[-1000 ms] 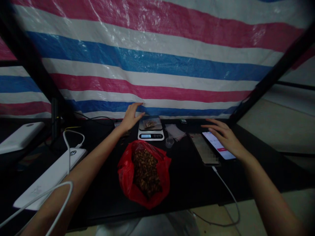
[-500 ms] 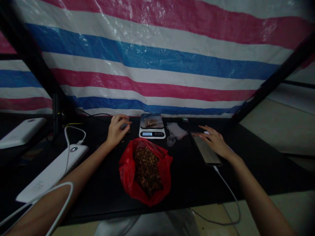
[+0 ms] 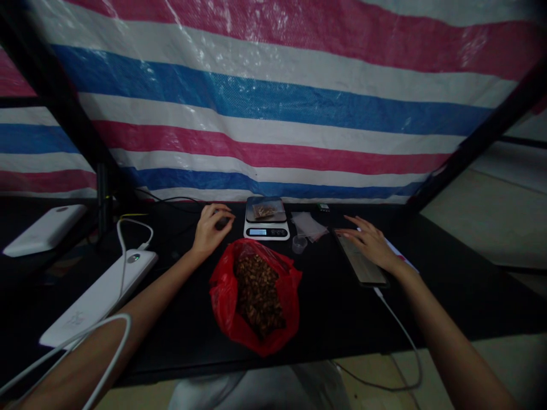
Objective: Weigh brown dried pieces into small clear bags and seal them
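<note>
My left hand (image 3: 211, 232) rests on the black table just left of a small white digital scale (image 3: 267, 232), its fingers curled in toward the thumb. Something dark shows inside that curl, too dim to make out. A small clear bag of brown pieces (image 3: 265, 211) lies on the scale's dark plate, and the display is lit. My right hand (image 3: 372, 244) is spread with fingers extended over the upper part of a phone (image 3: 363, 265). In front of the scale stands an open red plastic bag (image 3: 224, 290) filled with brown nut-like pieces (image 3: 258, 293).
Clear empty bags (image 3: 310, 226) and a small clear cup (image 3: 299, 245) lie right of the scale. A white power bank (image 3: 100, 299) with a white cable is by my left forearm; another white device (image 3: 45, 229) lies far left. A striped tarp (image 3: 273, 125) hangs behind.
The whole view has shifted slightly, moving everything a little to the right. My left hand's fingers have changed shape a little beside the scale. My right hand stays over the phone.
</note>
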A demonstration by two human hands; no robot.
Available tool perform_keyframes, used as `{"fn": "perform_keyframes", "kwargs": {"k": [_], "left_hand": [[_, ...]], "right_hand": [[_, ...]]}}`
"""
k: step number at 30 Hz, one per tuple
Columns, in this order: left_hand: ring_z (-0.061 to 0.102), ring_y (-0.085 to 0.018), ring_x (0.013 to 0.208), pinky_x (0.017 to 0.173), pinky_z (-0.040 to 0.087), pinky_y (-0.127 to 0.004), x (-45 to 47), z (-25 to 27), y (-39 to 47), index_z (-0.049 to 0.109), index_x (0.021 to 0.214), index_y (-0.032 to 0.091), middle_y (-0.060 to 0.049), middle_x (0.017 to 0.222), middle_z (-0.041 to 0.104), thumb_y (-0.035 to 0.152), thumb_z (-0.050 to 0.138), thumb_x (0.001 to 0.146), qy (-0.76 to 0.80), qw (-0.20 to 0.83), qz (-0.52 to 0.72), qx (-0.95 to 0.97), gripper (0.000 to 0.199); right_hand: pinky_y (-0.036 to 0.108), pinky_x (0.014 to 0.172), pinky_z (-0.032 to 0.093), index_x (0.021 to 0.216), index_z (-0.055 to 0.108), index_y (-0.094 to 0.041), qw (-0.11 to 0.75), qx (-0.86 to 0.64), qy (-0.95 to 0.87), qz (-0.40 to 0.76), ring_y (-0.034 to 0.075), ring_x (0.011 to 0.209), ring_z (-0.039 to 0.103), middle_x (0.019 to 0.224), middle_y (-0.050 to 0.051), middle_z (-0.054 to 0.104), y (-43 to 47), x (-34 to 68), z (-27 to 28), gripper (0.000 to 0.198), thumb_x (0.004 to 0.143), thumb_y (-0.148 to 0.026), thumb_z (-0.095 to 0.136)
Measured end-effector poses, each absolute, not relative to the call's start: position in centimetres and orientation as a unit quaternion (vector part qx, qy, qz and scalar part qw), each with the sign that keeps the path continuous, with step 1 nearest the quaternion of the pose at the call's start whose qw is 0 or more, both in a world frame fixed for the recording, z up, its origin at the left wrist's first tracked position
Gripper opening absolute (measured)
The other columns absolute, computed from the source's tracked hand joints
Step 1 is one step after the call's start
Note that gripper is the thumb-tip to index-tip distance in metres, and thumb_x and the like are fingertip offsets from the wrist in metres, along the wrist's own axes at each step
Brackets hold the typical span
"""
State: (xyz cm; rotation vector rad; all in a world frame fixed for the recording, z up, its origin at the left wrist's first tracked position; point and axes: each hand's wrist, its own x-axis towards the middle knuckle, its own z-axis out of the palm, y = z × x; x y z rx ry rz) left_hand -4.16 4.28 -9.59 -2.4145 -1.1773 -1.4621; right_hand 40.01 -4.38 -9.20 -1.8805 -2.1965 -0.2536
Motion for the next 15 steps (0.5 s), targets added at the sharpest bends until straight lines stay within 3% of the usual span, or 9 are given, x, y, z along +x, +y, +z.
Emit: {"fn": "perform_keyframes", "kwargs": {"k": [9,12,15], "left_hand": [[0.054,-0.018,0.092,0.084,0.042,-0.035,-3.7,-9.8,4.0,0.064,0.077,0.02,-0.004,0.096,0.06,0.018,0.055,0.08,-0.374,0.017,-0.469,-0.8,0.009],[0.054,-0.019,0.094,0.085,0.042,-0.037,-3.6,-9.8,3.9,0.063,0.076,0.02,-0.004,0.096,0.061,0.018,0.055,0.079,-0.381,0.01,-0.465,-0.799,0.009],[0.054,-0.019,0.094,0.085,0.043,-0.037,-3.7,-9.8,3.8,0.063,0.075,0.02,-0.005,0.096,0.061,0.017,0.055,0.079,-0.387,0.006,-0.459,-0.8,0.009]], "right_hand": [[0.06,0.099,0.029,0.112,0.061,-0.038,0.133,-0.62,-0.764,-0.121,0.03,0.13,0.034,0.138,0.0,0.044,-4.5,38.9,-8.5,0.035,0.089,-0.047,0.036],[0.052,0.099,0.032,0.114,0.06,-0.033,0.2,-0.587,-0.773,-0.134,0.027,0.126,0.039,0.134,0.001,0.049,-4.5,36.6,-6.1,0.034,0.089,-0.042,0.037],[0.045,0.097,0.037,0.114,0.06,-0.03,0.319,-0.559,-0.754,-0.13,0.025,0.117,0.048,0.125,0.002,0.057,-4.4,33.3,-3.9,0.034,0.09,-0.034,0.036]]}}
